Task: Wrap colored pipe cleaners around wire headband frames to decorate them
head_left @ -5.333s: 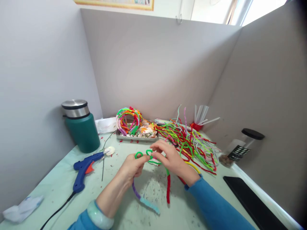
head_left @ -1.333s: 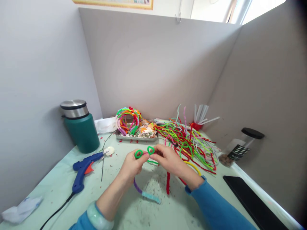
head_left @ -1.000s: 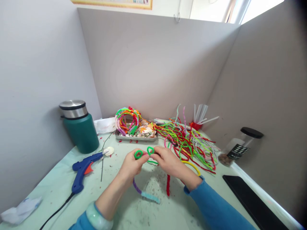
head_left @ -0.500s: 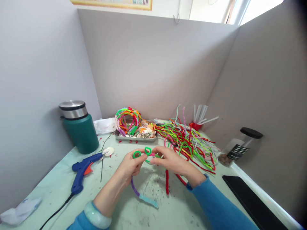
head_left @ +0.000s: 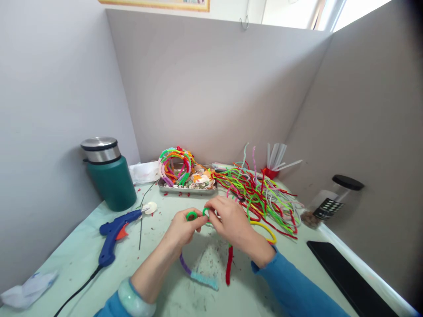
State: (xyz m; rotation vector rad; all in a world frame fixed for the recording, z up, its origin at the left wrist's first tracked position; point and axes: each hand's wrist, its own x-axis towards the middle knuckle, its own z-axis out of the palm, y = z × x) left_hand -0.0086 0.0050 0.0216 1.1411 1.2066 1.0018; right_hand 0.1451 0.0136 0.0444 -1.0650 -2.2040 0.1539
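Note:
Over the middle of the table, my left hand (head_left: pixel 185 226) is closed in a pinch on a pipe cleaner (head_left: pixel 191 215) bent into green loops. My right hand (head_left: pixel 229 220) pinches the second green loop, its fingertips almost meeting those of the left. From below my left hand curves a purple and light-blue fuzzy length (head_left: pixel 203 279); its join to the green loops is hidden by the hand. A red length (head_left: pixel 229 266) hangs or lies below my right hand, and a yellow curved one (head_left: pixel 264 229) shows behind the right wrist.
A tray (head_left: pixel 185 190) holds shell-like pieces and coiled pipe cleaners. Right of it lies a pile of loose pipe cleaners (head_left: pixel 261 189). A blue glue gun (head_left: pixel 114 233), a green flask (head_left: pixel 112 182), a lidded jar (head_left: pixel 328 204) and a black slab (head_left: pixel 346 277) surround the work area.
My right hand has turned and shifted to grip the right green loop, which is now partly covered. The red length swings lower, and a yellow curve appears behind my right wrist.

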